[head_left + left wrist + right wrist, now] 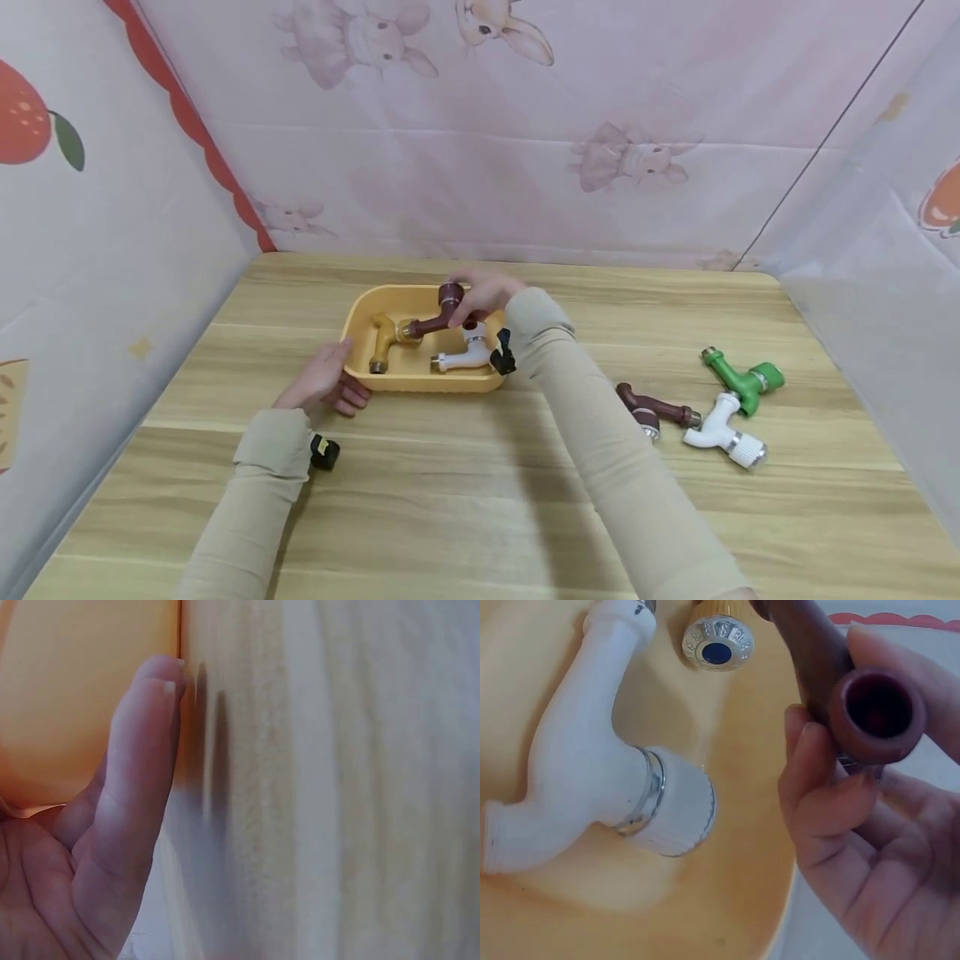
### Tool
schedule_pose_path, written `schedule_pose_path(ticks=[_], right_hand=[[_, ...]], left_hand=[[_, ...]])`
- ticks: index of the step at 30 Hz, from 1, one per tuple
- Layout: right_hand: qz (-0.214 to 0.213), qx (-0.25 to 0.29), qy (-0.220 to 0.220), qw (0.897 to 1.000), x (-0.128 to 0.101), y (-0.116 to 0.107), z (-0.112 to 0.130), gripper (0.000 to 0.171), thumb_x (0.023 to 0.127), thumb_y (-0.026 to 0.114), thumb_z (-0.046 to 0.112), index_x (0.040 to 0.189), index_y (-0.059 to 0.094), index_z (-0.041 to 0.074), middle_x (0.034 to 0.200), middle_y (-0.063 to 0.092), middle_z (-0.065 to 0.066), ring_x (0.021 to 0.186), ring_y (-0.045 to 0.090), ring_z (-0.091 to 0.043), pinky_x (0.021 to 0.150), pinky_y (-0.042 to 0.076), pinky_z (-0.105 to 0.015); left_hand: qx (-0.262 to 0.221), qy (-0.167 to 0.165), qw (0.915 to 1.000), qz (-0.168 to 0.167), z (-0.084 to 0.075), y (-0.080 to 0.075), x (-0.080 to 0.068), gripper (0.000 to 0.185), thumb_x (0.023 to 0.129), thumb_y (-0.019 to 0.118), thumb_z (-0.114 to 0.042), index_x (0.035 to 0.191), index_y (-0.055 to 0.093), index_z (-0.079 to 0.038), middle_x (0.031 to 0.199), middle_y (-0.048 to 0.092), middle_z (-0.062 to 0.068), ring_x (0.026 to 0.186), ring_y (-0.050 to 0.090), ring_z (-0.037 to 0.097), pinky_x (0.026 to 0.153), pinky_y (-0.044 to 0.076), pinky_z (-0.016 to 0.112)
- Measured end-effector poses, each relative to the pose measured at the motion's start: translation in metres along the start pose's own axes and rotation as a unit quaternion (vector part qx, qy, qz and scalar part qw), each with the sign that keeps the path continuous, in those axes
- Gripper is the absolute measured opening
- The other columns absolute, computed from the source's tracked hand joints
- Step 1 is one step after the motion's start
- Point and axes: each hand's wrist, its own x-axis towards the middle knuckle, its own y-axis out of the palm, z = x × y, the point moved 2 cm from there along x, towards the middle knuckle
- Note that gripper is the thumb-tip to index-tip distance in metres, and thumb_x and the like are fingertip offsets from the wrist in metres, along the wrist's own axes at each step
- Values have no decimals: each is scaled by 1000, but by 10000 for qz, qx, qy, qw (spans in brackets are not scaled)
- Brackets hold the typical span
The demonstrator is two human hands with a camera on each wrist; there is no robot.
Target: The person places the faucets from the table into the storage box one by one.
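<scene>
Brown tap (438, 315) held tilted above the yellow tray (360, 310)

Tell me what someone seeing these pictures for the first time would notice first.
Probably the yellow tray at the middle of the wooden table, where the right hand holds a brown tap over a mustard tap and a white tap lying inside. The left hand rests against the tray's near left corner. To the right on the table lie three loose taps: green, white and brown.

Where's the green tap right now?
In the head view the green tap lies on the table at far right, outside the yellow tray, just above the white tap and right of a brown tap.
</scene>
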Motion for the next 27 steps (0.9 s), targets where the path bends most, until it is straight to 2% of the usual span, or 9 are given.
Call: schedule_pose_path(ticks=[9,15,21,27], right_hand=[[194,620,462,9968,13,12,-5,77,76,65,-11,140,30,13,133,35,-19,109,48,-31,82,50,-35],[-21,251,504,9984,17,15,-9,70,79,66,-3,139,34,11,130,40,-18,90,53,-24,68,48,-27],[-140,39,368,9992,20,18,-9,57,81,66,3,133,41,4,127,43,-16,81,54,-20,67,47,-28],[-188,4,396,9990,24,18,-14,38,84,63,1,119,50,-5,112,53,-18,74,54,-18,62,49,-24]], left_hand=[[29,28,10000,10,2,-1,-2,65,98,13,-46,123,29,11,76,61,20,63,63,29,59,56,44],[15,62,9999,81,2,-2,-2,65,98,12,-46,124,27,12,76,61,20,63,63,29,59,56,44],[-56,52,9999,85,2,-3,-2,64,98,12,-45,125,25,12,75,61,20,62,63,28,58,56,44],[-36,17,10000,84,1,-2,-1,65,98,13,-45,123,28,12,77,61,22,63,63,29,59,56,45]])
